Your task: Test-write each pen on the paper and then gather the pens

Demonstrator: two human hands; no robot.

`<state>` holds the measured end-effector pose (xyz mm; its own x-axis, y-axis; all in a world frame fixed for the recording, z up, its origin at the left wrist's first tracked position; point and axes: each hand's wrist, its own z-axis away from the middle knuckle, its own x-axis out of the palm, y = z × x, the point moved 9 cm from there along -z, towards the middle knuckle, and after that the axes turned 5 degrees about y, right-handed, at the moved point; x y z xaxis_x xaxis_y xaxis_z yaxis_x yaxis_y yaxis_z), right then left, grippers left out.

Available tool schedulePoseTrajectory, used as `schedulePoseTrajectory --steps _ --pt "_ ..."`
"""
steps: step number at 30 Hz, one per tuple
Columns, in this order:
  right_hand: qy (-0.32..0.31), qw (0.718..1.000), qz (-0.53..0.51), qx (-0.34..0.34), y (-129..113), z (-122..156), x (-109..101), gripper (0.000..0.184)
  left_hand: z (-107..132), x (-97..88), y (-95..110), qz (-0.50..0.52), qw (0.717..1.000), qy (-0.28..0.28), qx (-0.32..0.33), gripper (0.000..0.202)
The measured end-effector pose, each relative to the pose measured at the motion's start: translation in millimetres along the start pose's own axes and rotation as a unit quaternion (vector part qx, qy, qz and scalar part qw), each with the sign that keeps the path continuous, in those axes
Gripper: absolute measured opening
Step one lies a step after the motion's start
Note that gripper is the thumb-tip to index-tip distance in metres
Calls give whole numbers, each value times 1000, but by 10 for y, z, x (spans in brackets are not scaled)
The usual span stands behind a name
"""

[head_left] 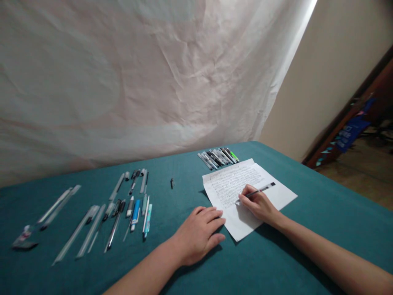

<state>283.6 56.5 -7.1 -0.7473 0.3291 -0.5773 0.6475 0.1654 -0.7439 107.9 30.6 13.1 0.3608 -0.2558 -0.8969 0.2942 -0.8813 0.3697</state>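
Observation:
My right hand (pixel 259 205) is closed around a dark pen (pixel 260 190), its tip touching a white sheet of paper (pixel 276 192) partly covered with handwriting. The pen's barrel points up and to the right. My left hand (pixel 199 233) lies flat and open on the teal tablecloth, fingers spread, fingertips touching the sheet's left edge. It holds nothing.
Several pens lie in a row (pixel 218 157) behind the paper. Many more pens and clear tubes (pixel 129 205) lie spread across the table's left half. A small dark pen cap (pixel 172 183) lies alone mid-table. A wrinkled white sheet hangs behind the teal table (pixel 307 246).

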Motion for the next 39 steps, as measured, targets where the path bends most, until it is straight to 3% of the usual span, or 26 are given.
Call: schedulePoseTrajectory --steps 39 --pt "10 1000 15 -9 0 19 5 14 7 4 5 3 1000 9 8 37"
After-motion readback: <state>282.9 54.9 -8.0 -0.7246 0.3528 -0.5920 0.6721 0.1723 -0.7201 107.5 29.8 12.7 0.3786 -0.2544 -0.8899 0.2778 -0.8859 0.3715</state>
